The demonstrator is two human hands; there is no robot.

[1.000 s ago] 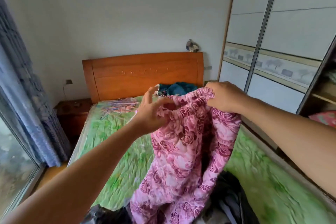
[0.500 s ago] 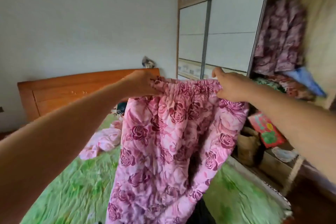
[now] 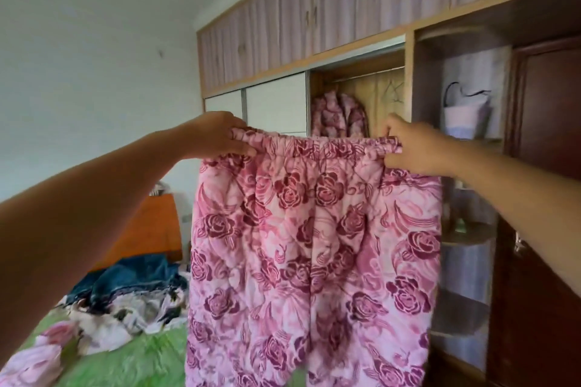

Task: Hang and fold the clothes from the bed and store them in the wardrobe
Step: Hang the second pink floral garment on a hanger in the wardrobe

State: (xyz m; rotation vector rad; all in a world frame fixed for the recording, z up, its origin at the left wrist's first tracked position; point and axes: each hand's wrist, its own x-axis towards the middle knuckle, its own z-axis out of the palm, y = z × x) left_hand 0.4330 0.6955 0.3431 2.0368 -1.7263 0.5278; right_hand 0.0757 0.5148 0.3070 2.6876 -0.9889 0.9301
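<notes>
Filling the right side and top of the view, the tall wooden wardrobe with mauve striped upper doors stands with one bay open beside its white sliding panels. At lower left lies the bed under a crumpled green cover, its orange wooden headboard at the far end. In front of the wardrobe hang the pink quilted trousers with a dark rose print, held up in the air by their elastic waistband, the legs dropping out of view below. A heap of mixed clothes, blue, white and pink, rests on the bed. A matching pink rose-print jacket hangs inside the open bay. The left hand grips the waistband's left end with fingers curled over it. The right hand pinches the right end between thumb and curled fingers.
</notes>
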